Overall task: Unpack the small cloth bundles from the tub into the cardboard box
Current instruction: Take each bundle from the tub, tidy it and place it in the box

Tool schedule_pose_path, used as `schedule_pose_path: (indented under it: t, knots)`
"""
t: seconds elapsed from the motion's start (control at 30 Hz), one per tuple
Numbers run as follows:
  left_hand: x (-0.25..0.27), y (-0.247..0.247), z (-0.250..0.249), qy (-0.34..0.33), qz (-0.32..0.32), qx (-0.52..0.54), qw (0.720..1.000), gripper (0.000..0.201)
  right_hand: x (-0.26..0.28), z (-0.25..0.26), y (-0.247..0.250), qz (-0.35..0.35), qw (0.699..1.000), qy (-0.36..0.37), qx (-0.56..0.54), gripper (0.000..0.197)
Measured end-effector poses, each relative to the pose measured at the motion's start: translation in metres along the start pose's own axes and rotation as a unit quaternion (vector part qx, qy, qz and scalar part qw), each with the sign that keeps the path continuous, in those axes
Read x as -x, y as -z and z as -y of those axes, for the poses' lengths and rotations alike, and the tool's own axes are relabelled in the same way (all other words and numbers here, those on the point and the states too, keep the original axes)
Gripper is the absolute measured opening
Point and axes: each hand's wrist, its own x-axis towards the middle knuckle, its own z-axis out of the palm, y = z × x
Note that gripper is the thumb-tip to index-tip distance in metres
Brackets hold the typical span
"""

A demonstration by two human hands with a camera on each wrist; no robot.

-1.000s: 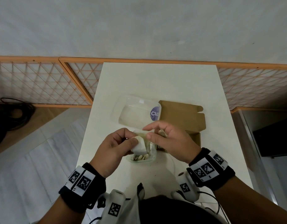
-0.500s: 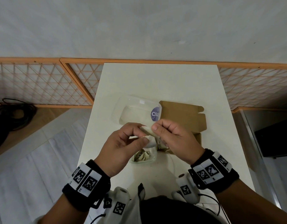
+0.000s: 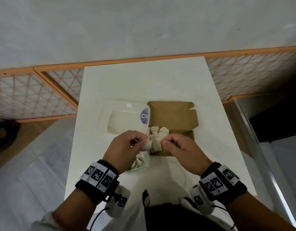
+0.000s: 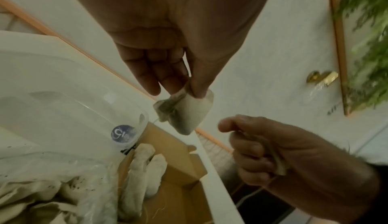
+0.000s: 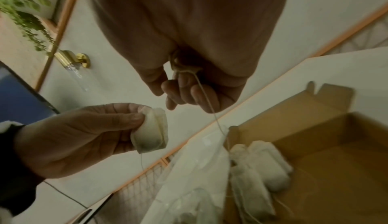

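Presently the left hand (image 3: 125,147) holds one small cloth bundle (image 3: 146,145) above the table, pinched at its upper edge between thumb and fingertips (image 4: 174,84); the bundle hangs free over the gap between the tub and the box. A thin thread trails from its lower end in the right wrist view.

Just to its right, the right hand (image 3: 180,147) is curled, with a thin thread (image 5: 206,101) and a small scrap of pale material caught between thumb and fingers. The thread runs down toward the box. The two hands are close but not touching.

The clear plastic tub (image 3: 139,165) sits on the white table (image 3: 144,80), mostly hidden beneath the left hand; more cloth bundles (image 4: 42,194) lie inside it. Its clear lid (image 3: 127,117), bearing a round blue sticker (image 3: 144,116), lies flat on the table beyond, touching the box's left side.

The open cardboard box (image 3: 174,117) stands right of the tub, flap raised at the far side. Several bundles (image 3: 159,135) already lie in its left part, side by side; the rest of its floor shows bare brown card.

A wooden lattice screen (image 3: 35,94) stands behind the table.
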Motion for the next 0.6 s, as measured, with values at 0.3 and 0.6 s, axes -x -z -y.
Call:
schedule_pose_path:
  t: [0.3,0.6]
  knots:
    - [-0.070,-0.074,-0.015,0.006,0.086,-0.069,0.994,0.009,0.029,-0.046,0.032,-0.057,0.995,-0.076,0.036,0.014]
    - [-0.114,-0.121,0.028,0.040,0.195,-0.229,0.953,0.003,0.041,-0.064,0.038,-0.071,0.991,-0.109,0.027,0.013]
